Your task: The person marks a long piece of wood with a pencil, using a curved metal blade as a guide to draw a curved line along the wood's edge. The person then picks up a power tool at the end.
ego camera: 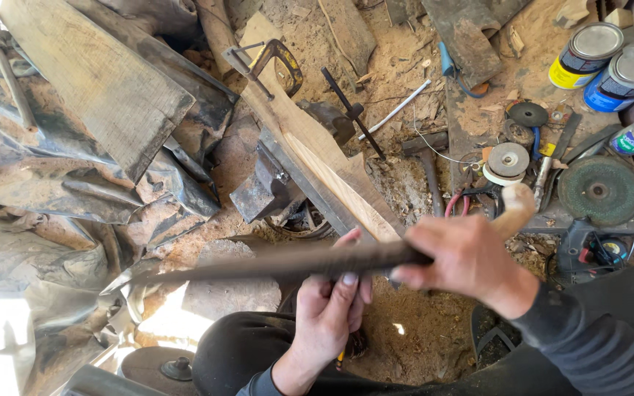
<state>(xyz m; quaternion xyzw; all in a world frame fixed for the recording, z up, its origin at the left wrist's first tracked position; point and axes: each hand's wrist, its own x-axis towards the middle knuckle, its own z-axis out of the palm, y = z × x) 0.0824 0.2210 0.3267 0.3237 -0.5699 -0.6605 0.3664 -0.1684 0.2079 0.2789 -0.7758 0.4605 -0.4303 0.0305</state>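
My right hand (464,258) grips the pale wooden handle (515,207) of a long dark rasp (273,262). The rasp lies level across the view, its tip reaching left over a grey sheet. Under the rasp, my left hand (330,308) holds the near end of a long carved wooden piece (317,150). This piece slants up and away. A metal C-clamp (269,62) sits on its far end, and a dark metal vise (262,187) stands against its left side.
Planks (97,73) and crumpled grey sheeting (45,191) fill the left. Right of the carved piece lie a hammer (428,165), grinding discs (599,191), paint tins (610,62) and a power tool (596,249). Sawdust covers the ground.
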